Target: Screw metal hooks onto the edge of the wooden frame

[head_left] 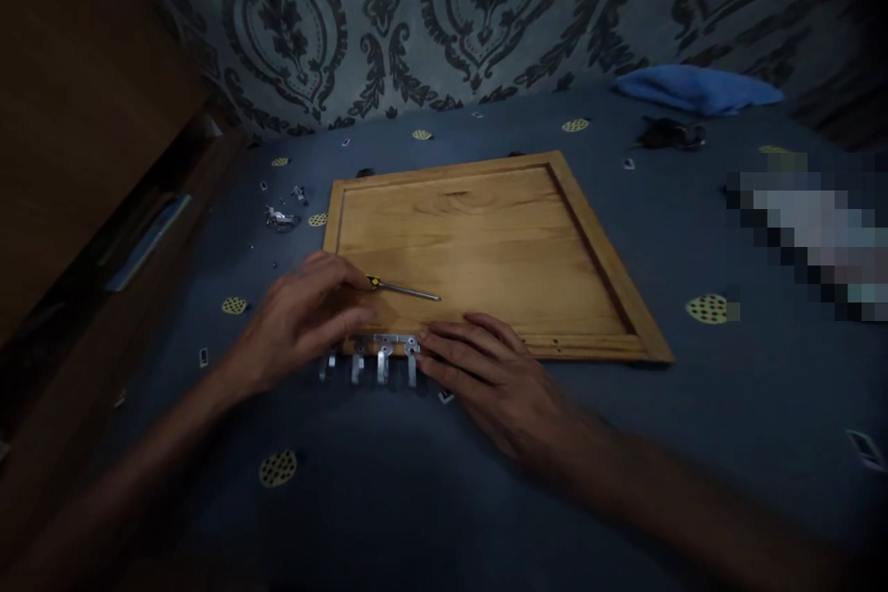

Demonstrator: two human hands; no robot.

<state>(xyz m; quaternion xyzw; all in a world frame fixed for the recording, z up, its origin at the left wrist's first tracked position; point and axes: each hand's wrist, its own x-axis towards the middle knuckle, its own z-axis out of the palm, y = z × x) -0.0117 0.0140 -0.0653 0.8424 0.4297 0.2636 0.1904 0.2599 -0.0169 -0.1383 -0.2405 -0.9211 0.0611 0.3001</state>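
Observation:
A light wooden framed panel [472,250] lies flat on the blue patterned cloth. At its near edge, towards the left, sits a metal hook rack [385,359] with several hooks hanging past the edge. My left hand [298,314] arches over the panel's near left corner, thumb and fingers apart. By its fingertips is a screwdriver [409,290], shaft pointing right over the wood; the fingers hide most of its yellow-and-black handle. Stretched out flat, the fingers of my right hand [492,379] rest on the near frame edge, their tips at the rack's right end.
Small metal pieces [281,218] lie left of the panel. A blue cloth [697,90] and a dark object [670,134] are at the back right. A blurred-out pale object [819,231] lies at right. Brown wooden furniture [90,111] borders the left side; a patterned wall [388,18] stands behind.

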